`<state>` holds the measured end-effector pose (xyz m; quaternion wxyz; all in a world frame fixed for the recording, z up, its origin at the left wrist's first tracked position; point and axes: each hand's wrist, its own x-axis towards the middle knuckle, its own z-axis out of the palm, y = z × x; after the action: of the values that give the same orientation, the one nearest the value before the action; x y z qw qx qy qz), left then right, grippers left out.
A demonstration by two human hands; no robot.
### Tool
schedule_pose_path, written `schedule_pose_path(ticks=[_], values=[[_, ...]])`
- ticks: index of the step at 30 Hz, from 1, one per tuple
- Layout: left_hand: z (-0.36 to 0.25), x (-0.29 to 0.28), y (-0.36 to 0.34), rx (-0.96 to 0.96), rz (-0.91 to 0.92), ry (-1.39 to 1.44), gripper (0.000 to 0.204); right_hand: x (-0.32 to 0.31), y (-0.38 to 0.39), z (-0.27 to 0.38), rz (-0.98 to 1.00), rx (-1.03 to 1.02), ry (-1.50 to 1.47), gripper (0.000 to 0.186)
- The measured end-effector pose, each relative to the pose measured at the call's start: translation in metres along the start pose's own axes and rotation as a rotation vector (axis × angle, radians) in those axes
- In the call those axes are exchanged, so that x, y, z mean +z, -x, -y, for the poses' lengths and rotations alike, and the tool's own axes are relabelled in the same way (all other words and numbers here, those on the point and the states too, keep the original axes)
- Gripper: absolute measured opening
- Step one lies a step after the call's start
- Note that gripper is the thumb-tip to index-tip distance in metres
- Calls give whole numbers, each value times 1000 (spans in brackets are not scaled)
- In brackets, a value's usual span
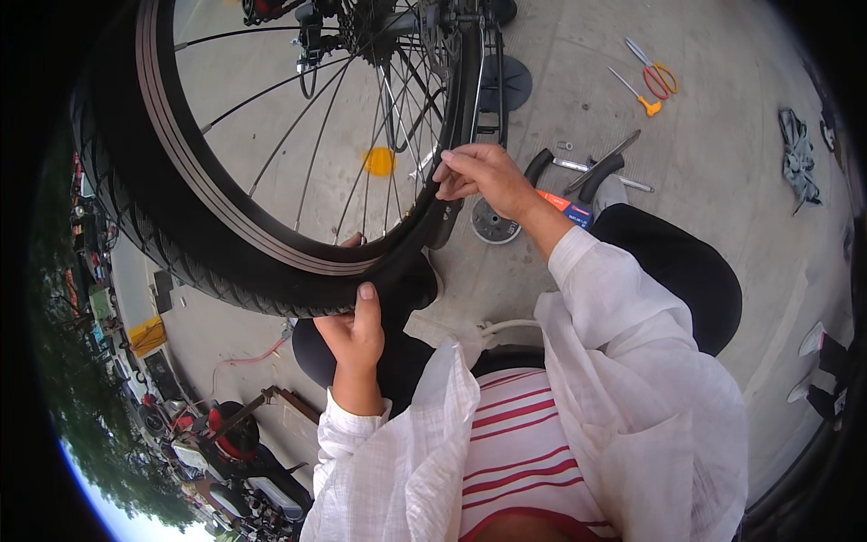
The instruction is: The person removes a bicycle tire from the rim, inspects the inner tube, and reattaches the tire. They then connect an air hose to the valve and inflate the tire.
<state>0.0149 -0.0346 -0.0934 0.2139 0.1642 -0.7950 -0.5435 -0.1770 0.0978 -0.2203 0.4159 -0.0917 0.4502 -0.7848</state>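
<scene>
A bicycle wheel with a black tire [167,194] stands in front of me, with a pale striped band along its sidewall. My left hand [354,336] grips the tire at its lowest part; the thumb presses the sidewall and fingertips show inside the rim. At the wheel's right side, my right hand [486,178] has its thumb and fingers pinched together against the edge of the rim and tire. What lies between those fingers, if anything, is too small to make out. A yellow reflector [379,162] appears among the spokes. The hub and derailleur [312,45] are at the top.
Orange-handled scissors [652,72] and a yellow-handled screwdriver [647,104] lie on the concrete at the far right. Nearer are a grey round disc [495,222], black curved parts [601,178] and an orange-blue box [564,207]. A grey cloth [798,158] lies farther right; motorbikes [239,443] stand left.
</scene>
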Motion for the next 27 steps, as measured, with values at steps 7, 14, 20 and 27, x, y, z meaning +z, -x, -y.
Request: schedule_pose_path(ticks=[7, 14, 20, 27], values=[[-5, 6, 1, -85, -53, 7, 49, 27, -16, -26, 124, -196, 734, 21], [-5, 6, 0, -68, -83, -83, 44, 43, -16, -41, 72, -181, 745, 16], [-1, 2, 1, -70, -82, -107, 42, 53, -13, -54, -126, -269, 734, 17], [2, 2, 12, -51, -156, 7, 36, 49, -4, -17, -46, -182, 773, 20]])
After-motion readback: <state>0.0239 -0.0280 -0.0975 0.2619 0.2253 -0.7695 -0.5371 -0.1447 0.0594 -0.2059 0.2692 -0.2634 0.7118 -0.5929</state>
